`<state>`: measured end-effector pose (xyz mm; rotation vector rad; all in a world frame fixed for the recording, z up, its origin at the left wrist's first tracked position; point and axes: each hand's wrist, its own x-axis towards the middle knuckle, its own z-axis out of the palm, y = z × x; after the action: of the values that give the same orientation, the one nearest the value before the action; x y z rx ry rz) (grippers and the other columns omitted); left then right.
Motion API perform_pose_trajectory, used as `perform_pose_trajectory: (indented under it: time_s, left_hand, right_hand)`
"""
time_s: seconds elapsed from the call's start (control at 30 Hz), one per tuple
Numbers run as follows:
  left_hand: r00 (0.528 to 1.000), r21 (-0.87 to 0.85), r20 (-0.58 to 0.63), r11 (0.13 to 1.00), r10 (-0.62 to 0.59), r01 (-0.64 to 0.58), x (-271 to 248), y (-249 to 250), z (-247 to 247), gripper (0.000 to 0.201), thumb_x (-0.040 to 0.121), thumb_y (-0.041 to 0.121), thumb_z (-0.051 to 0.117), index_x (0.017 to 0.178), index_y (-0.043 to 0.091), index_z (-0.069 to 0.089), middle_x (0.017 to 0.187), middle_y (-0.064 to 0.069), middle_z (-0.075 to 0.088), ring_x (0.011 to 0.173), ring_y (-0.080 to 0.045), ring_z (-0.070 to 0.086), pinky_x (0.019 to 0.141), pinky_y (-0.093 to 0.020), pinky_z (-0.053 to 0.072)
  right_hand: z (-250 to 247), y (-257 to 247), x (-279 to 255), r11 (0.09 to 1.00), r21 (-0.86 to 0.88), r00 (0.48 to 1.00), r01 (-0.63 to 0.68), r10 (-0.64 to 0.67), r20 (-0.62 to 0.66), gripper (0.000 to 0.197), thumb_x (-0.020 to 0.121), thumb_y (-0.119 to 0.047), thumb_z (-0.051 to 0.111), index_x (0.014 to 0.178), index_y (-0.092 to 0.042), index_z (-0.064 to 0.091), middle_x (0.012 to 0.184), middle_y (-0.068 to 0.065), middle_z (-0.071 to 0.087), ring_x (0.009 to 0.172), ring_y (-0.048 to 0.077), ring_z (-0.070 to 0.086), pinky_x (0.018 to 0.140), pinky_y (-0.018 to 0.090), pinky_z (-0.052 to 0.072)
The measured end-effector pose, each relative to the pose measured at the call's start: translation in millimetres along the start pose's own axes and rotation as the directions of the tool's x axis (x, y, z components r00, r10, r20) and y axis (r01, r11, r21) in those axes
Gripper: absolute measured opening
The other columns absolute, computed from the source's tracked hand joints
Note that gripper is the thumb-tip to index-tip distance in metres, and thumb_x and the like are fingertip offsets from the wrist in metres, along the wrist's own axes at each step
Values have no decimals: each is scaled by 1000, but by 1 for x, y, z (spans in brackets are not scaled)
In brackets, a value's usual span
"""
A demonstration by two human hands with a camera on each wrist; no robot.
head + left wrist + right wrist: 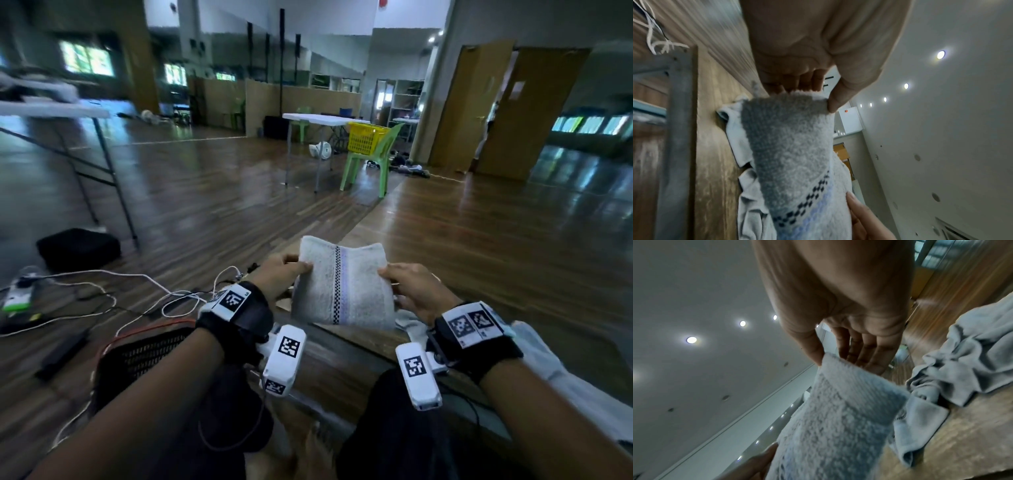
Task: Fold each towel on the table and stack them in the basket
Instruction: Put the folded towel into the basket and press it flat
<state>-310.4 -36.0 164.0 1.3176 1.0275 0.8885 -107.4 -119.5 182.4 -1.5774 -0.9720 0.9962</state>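
Note:
I hold a folded white towel (342, 291) with a dark checkered stripe and a lilac stripe upright in front of me, above the wooden table (342, 363). My left hand (301, 268) pinches its upper left edge, thumb in front (833, 104). My right hand (390, 278) pinches the upper right edge in the same way (819, 359). Up close the towel (797, 154) (838, 418) is thick terry. Crumpled pale towels (972, 361) (740, 141) lie on the table at the right (534, 356). A dark mesh basket (140, 356) stands low at my left.
White cables (102, 294) and a power strip (17, 298) lie on the wooden floor at the left, beside a black bag (78, 248) and a folding table's legs (113, 185). Far off stands a green chair (370, 161) with a yellow basket (366, 137).

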Motion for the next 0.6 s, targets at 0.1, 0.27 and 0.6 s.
perform_pose_trajectory:
  time_s: [0.1,0.27,0.6]
  left_hand:
    - [994,-9,-113,1000,2,-3,-10,0,-28,18,90,13,57,109,14,57,86,0,58,69,-10,51,56,-24,39]
    - [957,-48,-288,999,-14,1,-30,-1,-80,17,90,9,56,107,15,55,80,1,57,65,-12,51,54,-24,39]
    - [832,-72,-554,997,-43,4,-86,-24,-184,27,90,1,51,118,1,54,75,-4,54,36,1,49,34,-10,33]
  right_hand:
    - [31,-6,13,1000,-24,996,16,-14,89,23,94,-12,51,112,0,58,89,12,61,72,20,56,63,31,44]
    - [89,-14,33,999,-30,966,36,-27,257,20,94,-14,51,110,-5,59,89,9,62,75,19,58,64,32,47]
    - [220,-24,38,989,-96,838,116,-45,544,16,92,-8,52,105,-5,61,80,7,61,66,17,57,54,25,46]
